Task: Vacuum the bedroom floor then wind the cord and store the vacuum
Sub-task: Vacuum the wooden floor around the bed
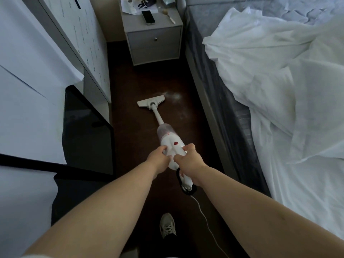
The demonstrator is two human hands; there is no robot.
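Note:
A white stick vacuum (168,138) with a clear dust cup and a red switch leans forward over the dark floor (134,81). Its flat floor head (151,101) rests on the floor beside a pale dusty patch (176,96). My left hand (160,158) grips the left side of the vacuum body. My right hand (189,161) wraps around the handle from the right. A white cord (203,218) trails from the handle's rear end back along the floor between my arms.
A grey nightstand (154,43) with a phone (148,17) and papers stands at the far end of the aisle. The bed (270,90) with rumpled white sheets lines the right. White furniture and a black panel (89,131) line the left. My shoe (167,225) is below.

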